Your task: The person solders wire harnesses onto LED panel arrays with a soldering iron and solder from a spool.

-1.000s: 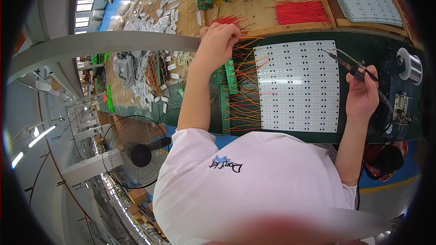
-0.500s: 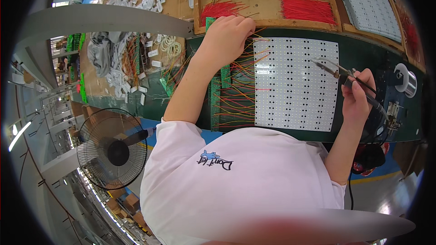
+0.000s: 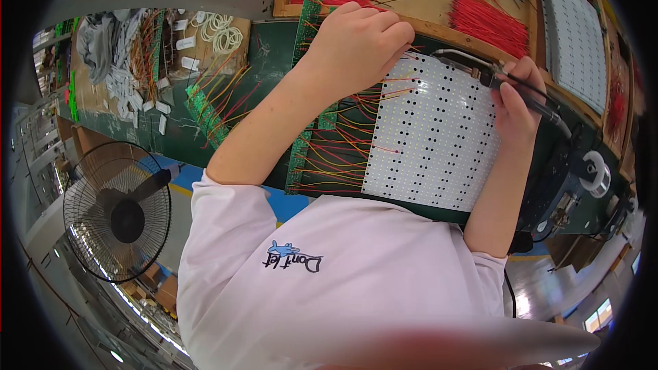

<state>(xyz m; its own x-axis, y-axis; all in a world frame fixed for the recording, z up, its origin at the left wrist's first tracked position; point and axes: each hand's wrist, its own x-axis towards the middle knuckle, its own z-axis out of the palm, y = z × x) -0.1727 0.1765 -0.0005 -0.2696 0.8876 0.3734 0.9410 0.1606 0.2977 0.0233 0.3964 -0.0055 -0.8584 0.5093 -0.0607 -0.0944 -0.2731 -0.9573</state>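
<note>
A white panel dotted with rows of small LEDs and black holes lies on the green bench. Red and yellow wires run from its left edge to long green circuit boards. My left hand is closed in a pinch at the panel's far left corner, on a thin wire whose end shows by the fingertips. My right hand grips a soldering iron with a thin metal feed tube alongside. The iron's tip points left, close to my left fingertips, above the panel's far edge; contact is unclear.
A wooden tray with red wire bundles borders the far side. Stacked white panels stand at far right. A solder spool sits right of my right arm. At left are a loose wired board and a fan.
My right hand has brought the soldering iron left and away from me, to my left fingertips. The view has shifted, and the panel appears tilted. My left hand stays at the panel's far left corner.
</note>
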